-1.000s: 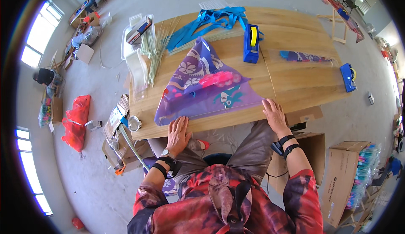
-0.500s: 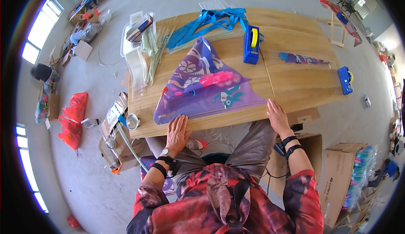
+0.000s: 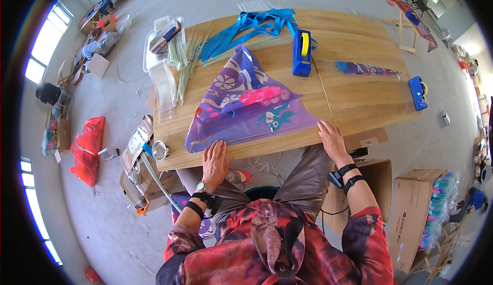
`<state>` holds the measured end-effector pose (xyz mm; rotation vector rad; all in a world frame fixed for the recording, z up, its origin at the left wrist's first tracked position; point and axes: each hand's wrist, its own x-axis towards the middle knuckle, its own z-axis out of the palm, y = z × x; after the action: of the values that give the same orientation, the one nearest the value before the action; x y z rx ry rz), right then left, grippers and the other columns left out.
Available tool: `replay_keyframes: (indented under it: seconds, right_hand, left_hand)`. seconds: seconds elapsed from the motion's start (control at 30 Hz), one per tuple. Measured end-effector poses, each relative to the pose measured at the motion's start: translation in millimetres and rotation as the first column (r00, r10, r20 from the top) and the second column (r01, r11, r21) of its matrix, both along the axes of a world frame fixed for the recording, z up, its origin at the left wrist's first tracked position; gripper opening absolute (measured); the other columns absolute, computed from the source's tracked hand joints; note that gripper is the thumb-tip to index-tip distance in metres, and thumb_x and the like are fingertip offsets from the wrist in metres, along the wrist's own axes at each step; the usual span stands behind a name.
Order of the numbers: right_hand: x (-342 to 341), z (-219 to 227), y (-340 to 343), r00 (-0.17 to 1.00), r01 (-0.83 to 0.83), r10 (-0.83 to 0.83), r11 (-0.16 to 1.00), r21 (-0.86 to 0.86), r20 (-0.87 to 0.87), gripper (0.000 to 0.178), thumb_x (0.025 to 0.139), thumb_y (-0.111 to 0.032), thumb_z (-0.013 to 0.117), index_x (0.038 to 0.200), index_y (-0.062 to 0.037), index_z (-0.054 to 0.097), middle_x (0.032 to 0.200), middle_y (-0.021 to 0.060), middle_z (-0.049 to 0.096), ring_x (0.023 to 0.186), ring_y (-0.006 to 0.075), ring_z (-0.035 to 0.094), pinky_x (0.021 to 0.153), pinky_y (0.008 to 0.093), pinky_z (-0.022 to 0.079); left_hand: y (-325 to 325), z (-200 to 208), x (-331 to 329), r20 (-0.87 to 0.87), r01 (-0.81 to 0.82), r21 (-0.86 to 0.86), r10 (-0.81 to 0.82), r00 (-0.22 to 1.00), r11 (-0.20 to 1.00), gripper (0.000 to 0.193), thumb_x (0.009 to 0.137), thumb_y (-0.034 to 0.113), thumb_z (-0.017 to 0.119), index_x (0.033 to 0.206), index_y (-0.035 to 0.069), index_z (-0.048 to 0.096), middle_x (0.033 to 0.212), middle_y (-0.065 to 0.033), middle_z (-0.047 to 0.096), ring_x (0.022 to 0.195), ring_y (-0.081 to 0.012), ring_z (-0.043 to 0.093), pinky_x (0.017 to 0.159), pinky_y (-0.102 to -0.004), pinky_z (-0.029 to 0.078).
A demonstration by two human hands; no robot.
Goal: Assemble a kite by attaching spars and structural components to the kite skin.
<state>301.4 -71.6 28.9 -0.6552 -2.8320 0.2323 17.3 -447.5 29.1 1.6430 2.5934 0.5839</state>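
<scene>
A purple printed sheet [image 3: 226,111] with white flowers, a pink figure and a teal figure lies folded into a rough triangle on the wooden table [image 3: 354,97]. Along its near edge runs a thin pale stick [image 3: 272,132]. My left hand [image 3: 214,162] rests on the table's front edge, fingers stretched out, the tips touching the sheet's lower edge. At the sheet's right corner, my right hand [image 3: 333,140] lies with its fingers extended, fingertips at the end of the stick. Neither hand is closed around anything.
Blue tape dispensers [image 3: 302,53] [image 3: 418,94], blue ribbons [image 3: 251,30], bundled thin sticks [image 3: 179,61], a white tray [image 3: 150,53] and a folded printed piece [image 3: 367,69] are on the table. A small round container [image 3: 160,150] sits at the left edge. Cardboard boxes [image 3: 418,213] stand right.
The whole view has shifted slightly. Both hands keep nearly the same places at the sheet's near edge, and the sheet stays as it was.
</scene>
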Motion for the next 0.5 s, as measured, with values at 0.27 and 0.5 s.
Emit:
replay_keyframes:
  seconds: [0.27,0.5]
  right_hand:
    - [-23.6,-25.7,23.8,0.924,0.362,-0.372,0.926,-0.108,-0.09,0.022,0.092,-0.016,0.072,0.11,-0.0065,0.063,0.113,0.0145,0.06,0.11,0.0369,0.057,0.093,0.0494,0.047]
    - [-32.0,-46.5,34.8,0.927,0.358,-0.372,0.916,-0.179,-0.052,0.017,0.087,-0.01,0.075,0.098,-0.0064,0.062,0.107,0.0137,0.059,0.108,0.0372,0.056,0.091,0.0493,0.047]
  left_hand:
    - [45.0,2.8,21.0,0.049,0.05,0.033,-0.051,0.997,0.998,0.06,0.089,0.02,0.07,0.142,-0.002,0.052,0.149,-0.0202,0.045,0.143,-0.0388,0.039,0.119,-0.0548,0.029]
    - [116.9,2.1,54.0,0.099,0.289,0.064,-0.294,0.951,0.955,0.065,0.093,0.025,0.068,0.149,0.0,0.047,0.16,-0.0135,0.04,0.151,-0.0293,0.033,0.123,-0.0525,0.026]
